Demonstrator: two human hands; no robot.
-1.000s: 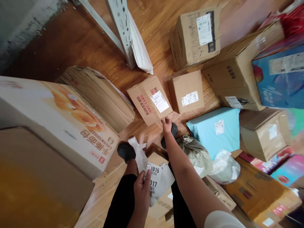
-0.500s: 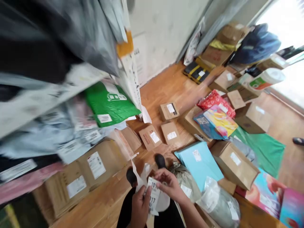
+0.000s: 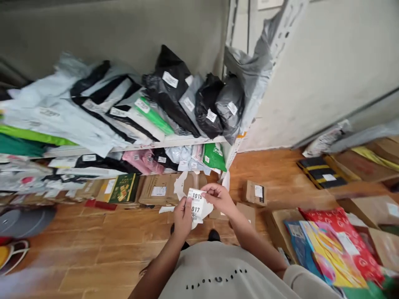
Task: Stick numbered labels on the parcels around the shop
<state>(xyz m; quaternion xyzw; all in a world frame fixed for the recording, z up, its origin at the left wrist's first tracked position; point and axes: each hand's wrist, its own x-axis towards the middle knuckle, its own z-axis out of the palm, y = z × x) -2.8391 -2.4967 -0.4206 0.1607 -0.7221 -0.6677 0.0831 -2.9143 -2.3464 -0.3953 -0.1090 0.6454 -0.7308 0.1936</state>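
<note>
Both hands are closed on a strip of white printed labels (image 3: 197,203) held in front of my body, showing the numbers 1016 and, partly covered, 017. My left hand (image 3: 183,216) grips the strip's left edge between thumb and fingers. At the upper right corner of the top label, my right hand (image 3: 218,198) pinches with thumb and forefinger. White backing paper (image 3: 180,186) curls out behind the strip on both sides. Whether the right fingers have lifted the label's corner, I cannot tell.
A shelf (image 3: 168,143) ahead carries labelled bags, including a black bag (image 3: 170,91) and a green bag (image 3: 214,156). Cardboard boxes (image 3: 254,192) stand on the wooden floor. To the right lies a red heart-patterned parcel (image 3: 346,241). A grey stool or bin (image 3: 28,222) stands left.
My view has swung left and up, so the upper shelf of bags now faces me and the floor parcels have shifted right. Both hands stay on the label strip.
</note>
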